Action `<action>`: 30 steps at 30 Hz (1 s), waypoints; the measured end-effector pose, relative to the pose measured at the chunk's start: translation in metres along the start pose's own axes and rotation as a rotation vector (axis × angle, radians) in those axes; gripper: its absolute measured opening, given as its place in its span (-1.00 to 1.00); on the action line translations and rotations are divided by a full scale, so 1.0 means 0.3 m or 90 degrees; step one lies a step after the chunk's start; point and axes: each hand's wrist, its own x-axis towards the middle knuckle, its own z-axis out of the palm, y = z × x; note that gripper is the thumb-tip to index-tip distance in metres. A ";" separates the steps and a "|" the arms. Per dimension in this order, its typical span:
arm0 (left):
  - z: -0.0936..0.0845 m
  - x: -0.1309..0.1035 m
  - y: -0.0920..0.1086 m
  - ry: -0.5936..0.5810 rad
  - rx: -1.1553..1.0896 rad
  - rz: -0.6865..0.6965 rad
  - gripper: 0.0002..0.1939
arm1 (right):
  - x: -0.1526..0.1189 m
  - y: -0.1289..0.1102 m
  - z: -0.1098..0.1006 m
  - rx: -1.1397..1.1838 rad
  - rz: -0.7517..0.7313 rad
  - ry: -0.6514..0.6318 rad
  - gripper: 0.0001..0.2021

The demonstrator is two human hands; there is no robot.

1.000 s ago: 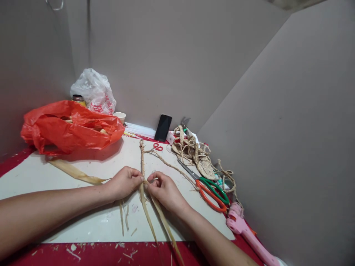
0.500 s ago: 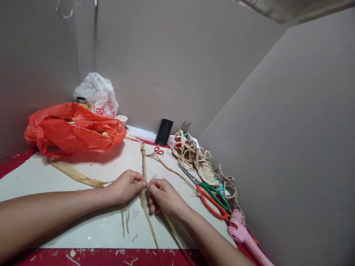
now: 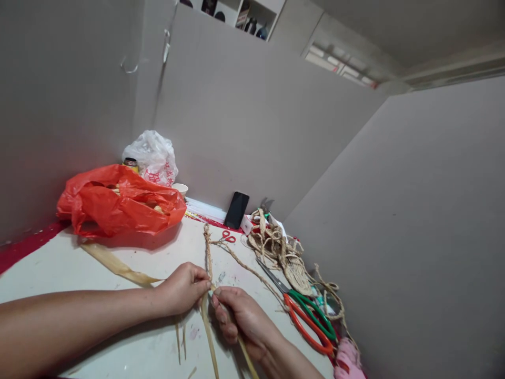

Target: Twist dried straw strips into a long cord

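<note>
Two hands [image 3: 183, 289] [image 3: 248, 318] pinch coarse braid [image 3: 209, 258] and flat strands [image 3: 208, 334].

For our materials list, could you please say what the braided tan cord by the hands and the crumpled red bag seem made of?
Braided tan cord: probably dried plant fibre, matte; its strands look rough.
Crumpled red bag: apparently thin plastic, glossy; sharp creases catch light.
</note>
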 end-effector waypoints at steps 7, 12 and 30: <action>0.007 -0.018 0.009 -0.041 -0.109 -0.032 -0.70 | 0.018 0.087 0.092 -0.008 -0.112 0.130 -0.79; 0.017 -0.027 0.010 -0.061 -0.131 -0.063 -0.69 | 0.044 0.110 0.129 -0.101 -0.122 0.226 -0.68; -0.011 -0.023 0.064 0.029 -0.296 -0.172 -0.94 | -0.038 -0.061 0.008 -0.310 -0.297 0.308 -0.60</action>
